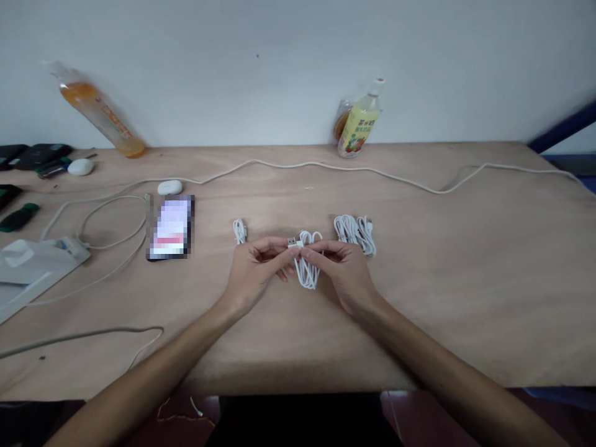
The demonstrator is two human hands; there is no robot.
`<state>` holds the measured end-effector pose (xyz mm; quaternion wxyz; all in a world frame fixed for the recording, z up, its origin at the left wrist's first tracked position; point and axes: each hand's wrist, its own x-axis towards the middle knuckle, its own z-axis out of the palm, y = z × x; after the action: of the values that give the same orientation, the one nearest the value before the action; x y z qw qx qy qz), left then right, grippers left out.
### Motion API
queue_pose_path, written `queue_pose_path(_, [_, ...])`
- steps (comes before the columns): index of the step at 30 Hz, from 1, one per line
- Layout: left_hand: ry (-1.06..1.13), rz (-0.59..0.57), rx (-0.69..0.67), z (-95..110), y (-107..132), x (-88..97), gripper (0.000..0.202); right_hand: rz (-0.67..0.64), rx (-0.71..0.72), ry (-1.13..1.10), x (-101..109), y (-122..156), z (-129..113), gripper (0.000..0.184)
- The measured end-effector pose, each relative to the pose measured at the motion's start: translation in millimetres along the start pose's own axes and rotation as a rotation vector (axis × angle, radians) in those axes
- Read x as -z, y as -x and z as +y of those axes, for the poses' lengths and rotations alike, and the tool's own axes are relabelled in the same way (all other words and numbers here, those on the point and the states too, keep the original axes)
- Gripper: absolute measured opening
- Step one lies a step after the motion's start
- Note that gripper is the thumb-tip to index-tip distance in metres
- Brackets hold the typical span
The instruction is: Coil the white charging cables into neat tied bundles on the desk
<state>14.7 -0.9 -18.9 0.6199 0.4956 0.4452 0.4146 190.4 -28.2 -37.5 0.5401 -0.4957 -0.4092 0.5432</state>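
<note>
Between my hands, above the wooden table (pixel 465 261), is a coiled white USB cable (pixel 307 273) with its metal plug showing at the upper left. My left hand (pixel 256 267) pinches the cable near that plug. The thumb and fingers of my right hand (pixel 342 267) grip the same coil from the other side, and the thumbs nearly meet. Just beyond my left hand lies a small coiled white cable (pixel 239 231). Past my right hand rests a bundle of coiled white cables (pixel 351 233), partly hidden by that hand.
A phone (pixel 171 226) and a white earbud case (pixel 170 187) lie left. An orange drink bottle (pixel 102 118) and a yellow-labelled bottle (pixel 361 121) lean against the wall. A long white cord (pixel 326 165) crosses the back; a white package (pixel 37 264) sits far left.
</note>
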Motion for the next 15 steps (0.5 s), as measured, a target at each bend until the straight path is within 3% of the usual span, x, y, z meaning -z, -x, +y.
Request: queue_pose_path(15, [0.044,-0.013,-0.031,0.3,-0.8,-1.8,0.017,0.004,-0.015,-0.021,0.2,-0.2,1.0,0.013])
